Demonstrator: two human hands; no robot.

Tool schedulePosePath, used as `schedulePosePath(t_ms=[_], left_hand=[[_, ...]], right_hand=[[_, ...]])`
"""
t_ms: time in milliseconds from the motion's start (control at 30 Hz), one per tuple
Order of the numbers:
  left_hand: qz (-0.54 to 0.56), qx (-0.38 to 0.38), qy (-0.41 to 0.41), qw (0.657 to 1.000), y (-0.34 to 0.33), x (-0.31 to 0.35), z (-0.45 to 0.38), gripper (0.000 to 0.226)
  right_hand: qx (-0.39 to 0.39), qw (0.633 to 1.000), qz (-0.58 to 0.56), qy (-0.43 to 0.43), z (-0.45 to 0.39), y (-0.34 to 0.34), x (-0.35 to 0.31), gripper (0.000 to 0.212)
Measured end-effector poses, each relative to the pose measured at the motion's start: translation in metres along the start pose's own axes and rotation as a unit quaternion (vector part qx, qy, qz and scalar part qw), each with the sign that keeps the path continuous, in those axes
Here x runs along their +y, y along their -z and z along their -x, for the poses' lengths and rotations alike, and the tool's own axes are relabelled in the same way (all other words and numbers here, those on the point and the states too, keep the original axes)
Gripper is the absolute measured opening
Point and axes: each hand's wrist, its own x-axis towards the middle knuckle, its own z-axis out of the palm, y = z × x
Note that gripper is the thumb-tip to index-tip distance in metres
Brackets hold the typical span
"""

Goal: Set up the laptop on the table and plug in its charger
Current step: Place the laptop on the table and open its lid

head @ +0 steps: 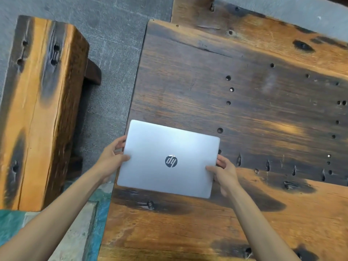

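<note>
1. Laptop [167, 159]: a closed silver one, lid up with the round logo showing, held over the near left part of the wooden table [244, 102]; its left edge sits about level with the table's left edge, and whether its underside already touches the wood cannot be told
2. Left hand [111, 159] grips the laptop's left edge, thumb laid on top of the lid and the other fingers curled around and under the edge, so it pinches the side of the case
3. Right hand [224, 170] does the same on the right edge, thumb pressed on the lid, fingers wrapped at the side; a grip on both short edges likely keeps the flat, smooth case level and stops it slipping
4. Lid shut makes sense for carrying, since nothing can flop open; the logo reads upside down from here, which suggests the hinge lies on the far side
5. Bench [43, 102] of the same rough wood stands to the left across a strip of grey floor [113, 53], well apart from the laptop
6. No charger or socket shows anywhere, so plugging in looks to be a step not yet begun, after setting down and opening
</note>
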Motion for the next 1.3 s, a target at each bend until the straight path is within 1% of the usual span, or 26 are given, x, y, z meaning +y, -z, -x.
schedulePosePath(t_ms=[167,333,433,533,633,733,867,967,1300], left_hand=[[-0.003,-0.042,0.015,0.999,0.005,-0.007,0.011,0.074],[0.021,-0.048,0.037,0.998,0.014,-0.016,0.027,0.072],[0.033,-0.045,0.036,0.998,0.014,-0.018,0.039,0.074],[0.040,-0.040,0.026,0.998,0.015,-0.019,0.050,0.077],[0.033,-0.040,0.017,0.999,0.018,-0.022,0.060,0.079],[0.023,-0.037,0.004,0.999,0.021,-0.025,0.072,0.079],[0.035,-0.021,-0.012,0.999,0.022,-0.031,0.088,0.081],[0.035,-0.014,-0.025,0.999,0.018,-0.034,0.102,0.081],[-0.032,-0.055,-0.069,0.996,-0.013,-0.032,0.135,0.082]], right_hand=[[-0.072,0.996,-0.040,-0.016,0.001,0.014,0.006,0.048],[-0.126,0.991,-0.041,0.005,0.009,0.026,0.017,0.045],[-0.140,0.989,-0.047,0.016,0.018,0.028,0.020,0.047],[-0.146,0.988,-0.050,0.030,0.029,0.030,0.022,0.049],[-0.150,0.987,-0.053,0.041,0.042,0.032,0.023,0.043],[-0.153,0.985,-0.049,0.058,0.054,0.037,0.025,0.043],[-0.135,0.986,-0.061,0.075,0.073,0.047,0.033,0.049],[-0.124,0.985,-0.073,0.091,0.088,0.055,0.040,0.048],[-0.099,0.982,-0.108,0.121,0.124,0.101,0.082,0.046]])
